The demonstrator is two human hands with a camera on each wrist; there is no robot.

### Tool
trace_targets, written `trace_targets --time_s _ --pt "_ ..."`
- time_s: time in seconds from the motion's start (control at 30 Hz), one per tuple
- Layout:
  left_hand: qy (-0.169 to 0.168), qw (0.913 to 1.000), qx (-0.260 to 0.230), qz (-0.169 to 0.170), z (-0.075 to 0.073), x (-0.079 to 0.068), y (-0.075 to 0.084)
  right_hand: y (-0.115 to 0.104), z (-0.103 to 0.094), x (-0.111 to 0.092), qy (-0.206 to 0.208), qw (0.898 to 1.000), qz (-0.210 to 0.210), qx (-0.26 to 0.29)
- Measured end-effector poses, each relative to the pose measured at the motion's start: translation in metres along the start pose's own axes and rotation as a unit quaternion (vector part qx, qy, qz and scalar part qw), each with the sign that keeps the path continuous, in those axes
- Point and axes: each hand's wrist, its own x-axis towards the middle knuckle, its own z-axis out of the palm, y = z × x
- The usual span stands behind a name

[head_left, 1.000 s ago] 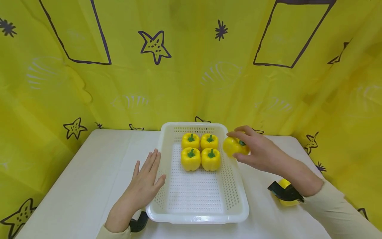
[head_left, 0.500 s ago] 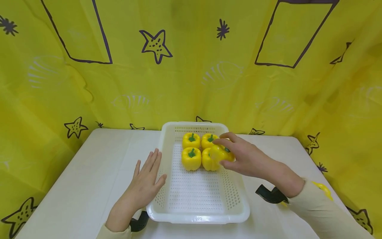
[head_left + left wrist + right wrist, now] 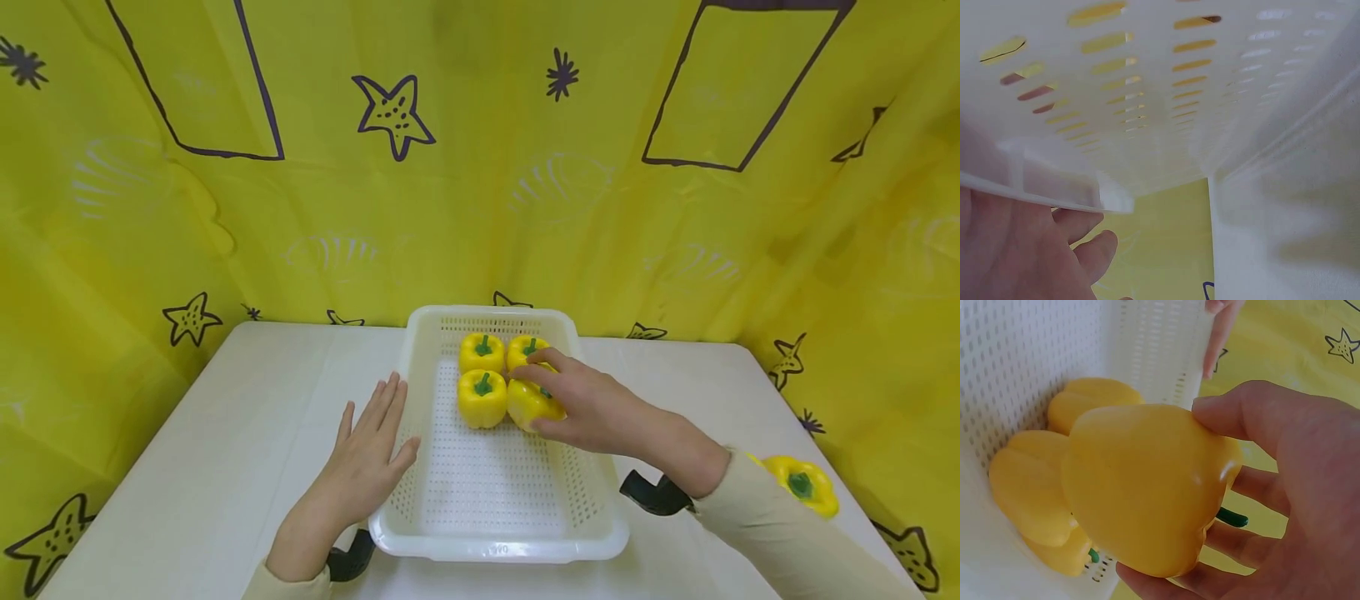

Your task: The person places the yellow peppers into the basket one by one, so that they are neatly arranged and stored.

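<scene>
My right hand (image 3: 592,404) grips a yellow bell pepper (image 3: 531,406) with a green stem, thumb on one side and fingers on the other, inside the outline of a white perforated basket (image 3: 495,548). In the right wrist view the held bell pepper (image 3: 1147,487) lies tilted in front of several others. It hides most of the front right pepper in the head view. Upright in the basket stand the front left pepper (image 3: 482,402), the back left pepper (image 3: 480,354) and the back right pepper (image 3: 521,355). My left hand (image 3: 360,467) rests against the basket's left rim, fingers straight.
On the white table (image 3: 225,467), another yellow pepper (image 3: 808,486) lies at the right, partly covered by my right sleeve (image 3: 780,517). A bit of yellow shows beside it. A yellow patterned curtain (image 3: 480,208) hangs behind the table and along both sides.
My right hand has carried the bell pepper left and slightly down, from above the basket's right rim to the front right pepper. The left hand stays put. More of the table pepper shows.
</scene>
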Motion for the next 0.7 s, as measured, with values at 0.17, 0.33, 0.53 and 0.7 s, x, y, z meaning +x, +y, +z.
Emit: trace_targets --time_s 0.17,0.33,0.53,0.7 --pt "0.0 1.0 0.001 -0.001 0.0 0.0 -0.001 -0.004 0.005 0.003 -0.011 1.0 -0.011 0.007" --pt "0.0 1.0 0.001 0.0 0.001 0.0 -0.001 -0.008 0.01 0.005 -0.031 0.999 -0.009 0.015" --pt "-0.001 1.0 0.0 0.0 0.001 0.0 -0.001 -0.014 0.014 0.01 -0.053 0.998 -0.015 0.031" --pt "-0.001 1.0 0.0 -0.001 0.001 -0.001 -0.001 -0.018 0.019 0.014 -0.068 0.996 -0.049 0.023"
